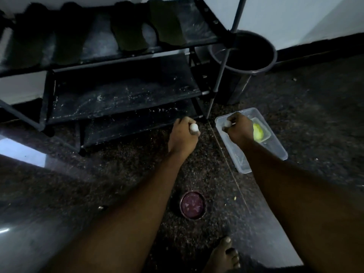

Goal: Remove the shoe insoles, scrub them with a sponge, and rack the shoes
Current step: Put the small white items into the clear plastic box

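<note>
Yellow-green sponge (258, 132) lies in clear tub (279, 152); left hand (183, 134) and right hand (240, 130) each grip a white ball (194, 127).

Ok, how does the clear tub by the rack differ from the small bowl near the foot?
The tub is clear and rectangular; the bowl is round with a dark rim. The tub holds a yellow-green sponge; the bowl looks pinkish inside. The tub is larger than the bowl. Both sit on the floor.

Sponge (258, 132) half hidden behind the right hand (239, 130) — dark shoes (128, 34) blurred, cut off at top.
</note>
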